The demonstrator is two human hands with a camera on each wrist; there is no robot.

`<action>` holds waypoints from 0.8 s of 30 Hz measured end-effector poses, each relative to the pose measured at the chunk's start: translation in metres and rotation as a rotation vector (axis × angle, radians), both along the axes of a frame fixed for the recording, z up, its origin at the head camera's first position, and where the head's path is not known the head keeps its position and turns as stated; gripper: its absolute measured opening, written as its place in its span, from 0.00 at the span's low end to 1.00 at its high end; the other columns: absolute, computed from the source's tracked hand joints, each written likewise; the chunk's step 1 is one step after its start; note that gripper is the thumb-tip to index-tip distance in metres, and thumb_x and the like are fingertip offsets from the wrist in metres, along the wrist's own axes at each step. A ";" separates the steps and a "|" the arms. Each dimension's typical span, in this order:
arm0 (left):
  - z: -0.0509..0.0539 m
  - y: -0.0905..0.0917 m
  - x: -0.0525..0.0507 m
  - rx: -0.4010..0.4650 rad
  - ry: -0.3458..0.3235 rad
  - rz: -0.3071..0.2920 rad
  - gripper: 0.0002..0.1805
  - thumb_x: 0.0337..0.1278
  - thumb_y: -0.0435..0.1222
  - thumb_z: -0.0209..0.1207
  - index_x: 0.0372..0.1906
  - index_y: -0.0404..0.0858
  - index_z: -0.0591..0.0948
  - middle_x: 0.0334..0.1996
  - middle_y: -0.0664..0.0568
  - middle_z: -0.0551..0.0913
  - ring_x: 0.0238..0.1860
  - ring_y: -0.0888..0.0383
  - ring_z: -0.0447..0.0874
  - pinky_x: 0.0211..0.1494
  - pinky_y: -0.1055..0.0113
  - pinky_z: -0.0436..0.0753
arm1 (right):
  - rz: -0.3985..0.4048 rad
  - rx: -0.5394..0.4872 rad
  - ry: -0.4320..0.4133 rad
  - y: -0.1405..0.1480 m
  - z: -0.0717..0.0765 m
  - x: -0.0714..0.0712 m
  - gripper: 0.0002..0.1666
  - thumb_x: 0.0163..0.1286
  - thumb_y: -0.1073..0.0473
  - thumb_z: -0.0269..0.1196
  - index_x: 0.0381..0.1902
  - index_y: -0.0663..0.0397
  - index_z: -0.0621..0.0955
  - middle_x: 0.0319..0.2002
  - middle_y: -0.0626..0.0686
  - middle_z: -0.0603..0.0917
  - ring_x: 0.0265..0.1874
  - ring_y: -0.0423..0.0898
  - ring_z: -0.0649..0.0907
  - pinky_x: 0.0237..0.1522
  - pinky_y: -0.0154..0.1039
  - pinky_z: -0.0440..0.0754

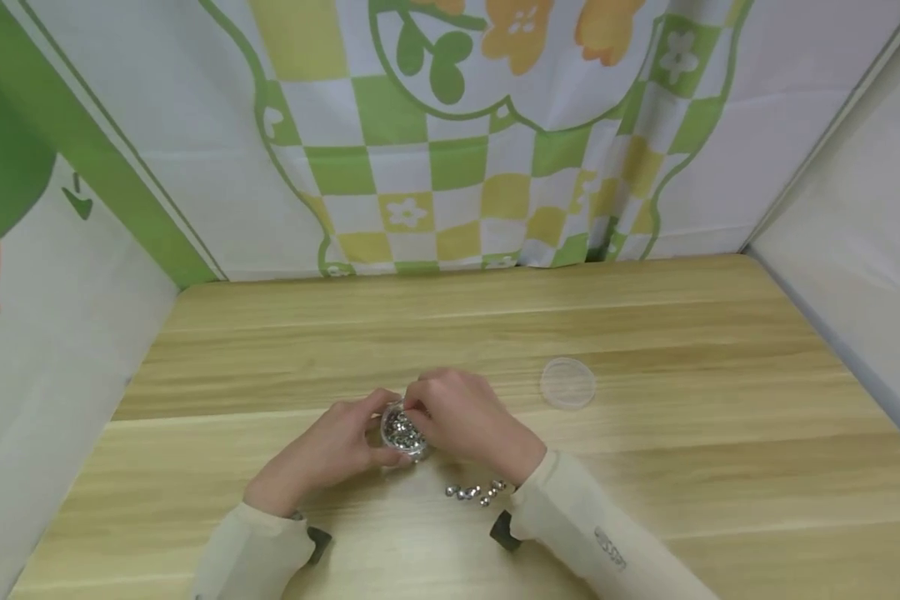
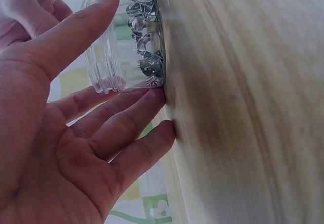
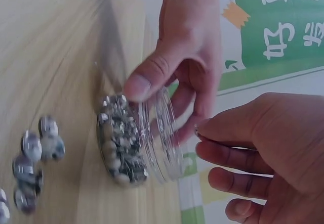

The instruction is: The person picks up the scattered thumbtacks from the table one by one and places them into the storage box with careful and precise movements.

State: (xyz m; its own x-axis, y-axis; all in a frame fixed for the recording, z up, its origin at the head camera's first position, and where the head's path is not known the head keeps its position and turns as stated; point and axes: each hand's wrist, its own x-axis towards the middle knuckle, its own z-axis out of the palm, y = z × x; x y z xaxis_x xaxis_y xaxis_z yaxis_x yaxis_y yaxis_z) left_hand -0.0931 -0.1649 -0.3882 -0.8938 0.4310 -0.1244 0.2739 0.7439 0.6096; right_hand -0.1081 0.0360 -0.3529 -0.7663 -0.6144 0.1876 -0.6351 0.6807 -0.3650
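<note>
Right wrist view: Clear, plastic-looking round jar [image 3: 163, 138] w/ ridged neck, part-filled w/ glossy round-headed silver pieces [image 3: 121, 143], is gripped by L hand [image 3: 187, 47]; tiny shiny bit [image 3: 196, 129] is pinched by R hand [image 3: 268, 153] near jar's mouth. Jar's best held steady, pinch centred. Loose silver domed pieces [image 3: 33, 153] are strewn beside jar; flat clear disc [image 1: 567, 383], to its right.

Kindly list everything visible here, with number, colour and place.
table: one, tan, beneath jar
jar: one, clear, on table
pieces: many, silver, in jar
loose pieces: several, silver, near right sleeve
shiny bit: one, silver, in right hand
disc: one, clear, right of jar
cloth: one, multicoloured, behind table
side walls: two, mainly white, flanking table
blocks: two, black, by sleeves
sleeves: two, cream, forearms
left hand: one, gripping jar
right hand: one, above jar
</note>
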 end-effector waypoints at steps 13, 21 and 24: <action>0.002 0.002 0.000 -0.025 -0.002 0.009 0.37 0.41 0.50 0.73 0.60 0.46 0.74 0.56 0.45 0.83 0.58 0.43 0.81 0.62 0.45 0.79 | -0.012 -0.001 -0.017 0.003 -0.004 -0.002 0.08 0.67 0.53 0.63 0.39 0.48 0.87 0.35 0.44 0.87 0.32 0.38 0.83 0.32 0.29 0.80; 0.002 0.004 -0.001 -0.039 0.006 0.022 0.41 0.39 0.53 0.73 0.61 0.42 0.73 0.56 0.40 0.82 0.58 0.40 0.80 0.63 0.42 0.77 | -0.021 0.001 0.010 0.058 -0.005 0.017 0.05 0.66 0.55 0.65 0.35 0.45 0.88 0.33 0.42 0.87 0.32 0.37 0.83 0.33 0.29 0.82; 0.003 0.003 -0.001 -0.040 0.003 0.022 0.42 0.39 0.53 0.73 0.62 0.41 0.73 0.56 0.38 0.81 0.58 0.39 0.80 0.63 0.42 0.76 | 0.009 0.015 0.023 0.077 -0.011 0.029 0.04 0.64 0.56 0.66 0.33 0.46 0.87 0.31 0.42 0.86 0.30 0.35 0.82 0.32 0.27 0.81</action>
State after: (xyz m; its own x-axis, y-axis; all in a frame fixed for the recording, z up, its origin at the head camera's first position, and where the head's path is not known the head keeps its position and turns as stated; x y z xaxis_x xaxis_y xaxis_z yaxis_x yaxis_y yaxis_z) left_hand -0.0941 -0.1618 -0.3848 -0.9033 0.4061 -0.1384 0.2590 0.7733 0.5788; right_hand -0.0790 0.1129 -0.3641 -0.7563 -0.6244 0.1954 -0.6494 0.6802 -0.3400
